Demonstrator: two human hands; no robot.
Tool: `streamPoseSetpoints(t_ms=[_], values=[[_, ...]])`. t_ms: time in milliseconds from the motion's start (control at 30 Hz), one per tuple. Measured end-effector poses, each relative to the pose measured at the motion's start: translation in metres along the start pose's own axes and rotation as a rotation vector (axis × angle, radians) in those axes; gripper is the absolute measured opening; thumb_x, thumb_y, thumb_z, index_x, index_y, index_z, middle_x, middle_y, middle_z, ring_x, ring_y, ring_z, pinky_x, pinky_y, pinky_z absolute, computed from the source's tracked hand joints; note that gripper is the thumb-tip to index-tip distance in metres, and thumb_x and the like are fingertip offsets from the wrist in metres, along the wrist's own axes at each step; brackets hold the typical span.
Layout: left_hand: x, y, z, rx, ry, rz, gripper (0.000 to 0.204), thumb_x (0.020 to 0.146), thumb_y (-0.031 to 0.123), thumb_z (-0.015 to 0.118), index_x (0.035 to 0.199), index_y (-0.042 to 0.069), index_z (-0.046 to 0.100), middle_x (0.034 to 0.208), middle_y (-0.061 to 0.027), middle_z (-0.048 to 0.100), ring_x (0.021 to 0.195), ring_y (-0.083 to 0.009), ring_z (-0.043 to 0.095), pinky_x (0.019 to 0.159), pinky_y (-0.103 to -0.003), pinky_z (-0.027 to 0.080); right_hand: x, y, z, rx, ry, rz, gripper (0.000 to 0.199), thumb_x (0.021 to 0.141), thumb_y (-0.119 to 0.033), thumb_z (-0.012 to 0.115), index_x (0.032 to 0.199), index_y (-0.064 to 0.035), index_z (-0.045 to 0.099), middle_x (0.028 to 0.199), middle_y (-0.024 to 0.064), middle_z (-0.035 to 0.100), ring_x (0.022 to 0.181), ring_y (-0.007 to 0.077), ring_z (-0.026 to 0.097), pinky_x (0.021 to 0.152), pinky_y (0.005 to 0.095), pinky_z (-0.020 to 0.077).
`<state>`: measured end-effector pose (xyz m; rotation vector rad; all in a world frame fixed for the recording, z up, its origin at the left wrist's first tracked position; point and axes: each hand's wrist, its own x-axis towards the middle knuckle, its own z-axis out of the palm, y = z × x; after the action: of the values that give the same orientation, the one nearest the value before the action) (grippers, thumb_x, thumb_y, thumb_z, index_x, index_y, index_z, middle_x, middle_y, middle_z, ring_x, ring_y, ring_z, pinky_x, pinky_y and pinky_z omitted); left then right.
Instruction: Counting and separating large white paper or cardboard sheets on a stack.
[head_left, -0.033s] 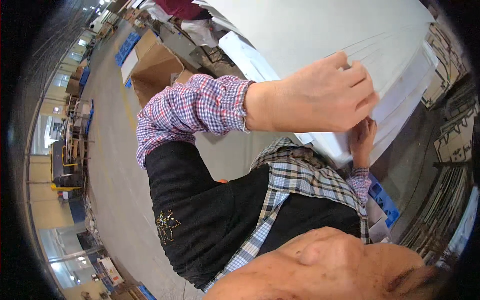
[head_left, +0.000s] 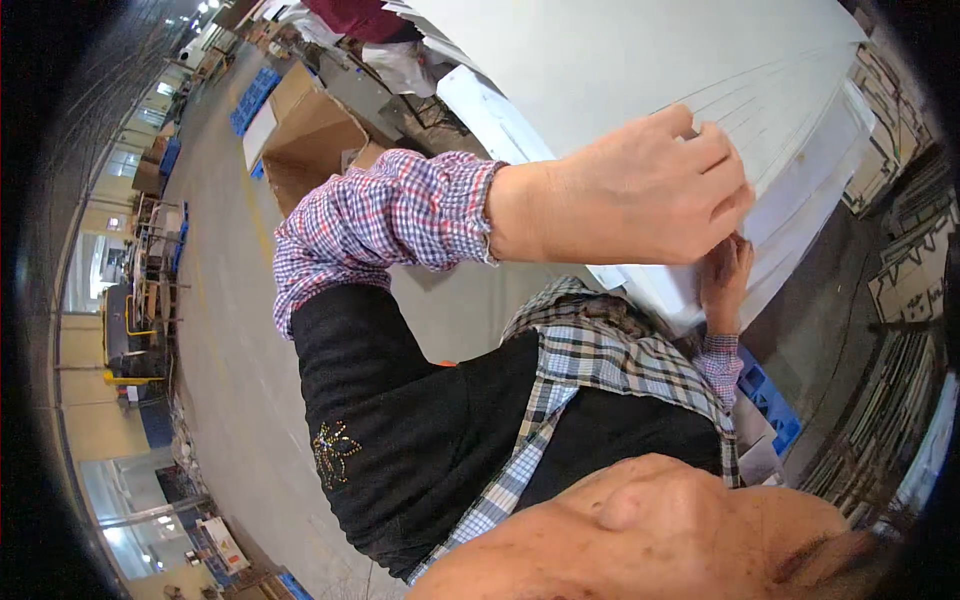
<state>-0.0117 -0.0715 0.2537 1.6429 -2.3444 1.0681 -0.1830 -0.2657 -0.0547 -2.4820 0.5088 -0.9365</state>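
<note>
My left hand (head_left: 640, 188) is curled closed over the near part of a large white sheet-like surface (head_left: 650, 50). Its fingertips turn under, so what they hold, if anything, is hidden. My right hand (head_left: 727, 282) is lower and further right, partly covered by my left hand. With bent fingers drawn together, it touches the white layered edge (head_left: 800, 205) of the stack. Whatever lies between those fingers cannot be made out. White folded strips (head_left: 500, 120) stick out along the left side of the surface.
An open cardboard box (head_left: 315, 135) stands on the floor to the left, with a blue pallet (head_left: 255, 100) beyond it. Another blue pallet (head_left: 768, 400) is at the lower right. Flat cut boards (head_left: 910, 285) and stacked sheets (head_left: 850, 430) line the right side.
</note>
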Motion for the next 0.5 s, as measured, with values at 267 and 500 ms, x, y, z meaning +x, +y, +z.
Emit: streamPoseSetpoints(t_ms=[267,500], values=[[0.012,-0.005,-0.014,-0.058,-0.067,0.078,0.022,0.08,0.019,0.067,0.098,0.005,0.066,0.085,-0.0019,0.056,0.084,-0.0173,0.06,0.071,-0.031,0.049,-0.006,0.003,-0.001,-0.019,0.02,0.012,0.047,0.082,-0.003,0.066,0.129,-0.0042,0.063,0.131,0.019,0.061,0.125,0.0424,0.054,0.116,0.0581,0.0356],[0.016,-0.03,-0.037,-0.349,-0.158,0.057,0.02,0.077,0.02,0.075,0.09,0.008,0.066,0.085,-0.0035,0.062,0.086,-0.0205,0.063,0.073,-0.035,0.047,0.003,-0.021,-0.005,0.035,0.073,0.023,0.046,0.079,0.006,0.062,0.124,-0.0017,0.064,0.123,0.0209,0.062,0.123,0.0429,0.055,0.115,0.0568,0.0368]])
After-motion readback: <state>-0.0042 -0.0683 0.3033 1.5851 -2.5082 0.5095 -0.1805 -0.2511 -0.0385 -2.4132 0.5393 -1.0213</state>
